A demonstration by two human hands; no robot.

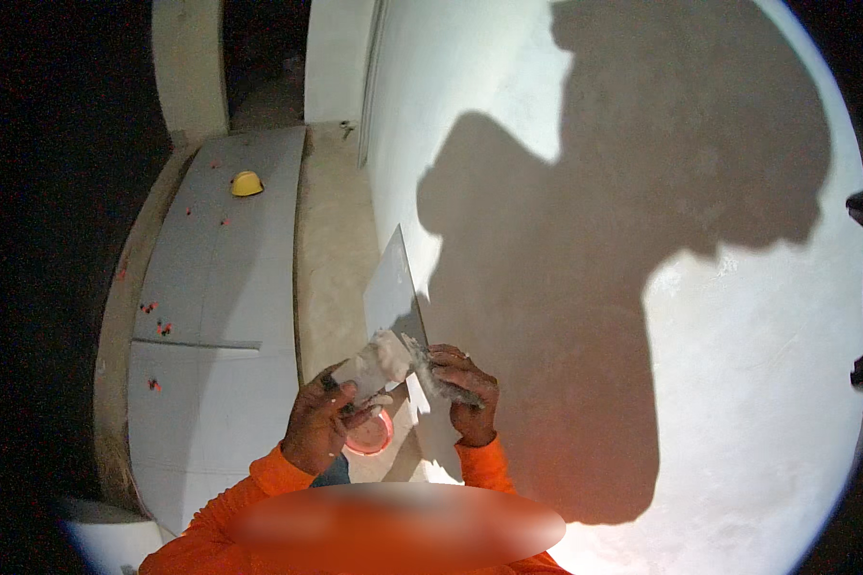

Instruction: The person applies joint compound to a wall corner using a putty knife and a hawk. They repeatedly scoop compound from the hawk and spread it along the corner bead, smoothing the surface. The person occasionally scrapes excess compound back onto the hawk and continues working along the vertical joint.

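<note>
My left hand (318,422) is closed on a flat putty knife (360,372) with a pale, wide blade. A lump of wet white putty (391,356) sits at the blade's far end. Close beside it on the right, my right hand (475,391) grips a putty-smeared scraper (439,377), whose edge meets or nearly meets the lump. Its exact shape is hard to make out. Below the hands stands a red-rimmed bucket (385,443), partly hidden by my left hand.
A white wall (738,383) rises on the right, with my large shadow across it. Against its foot stands a pale panel (390,287). Grey sheeting (221,278) covers the floor at left, bearing a yellow hard hat (246,184), a thin strip (201,345) and several small red-and-black pieces (163,329).
</note>
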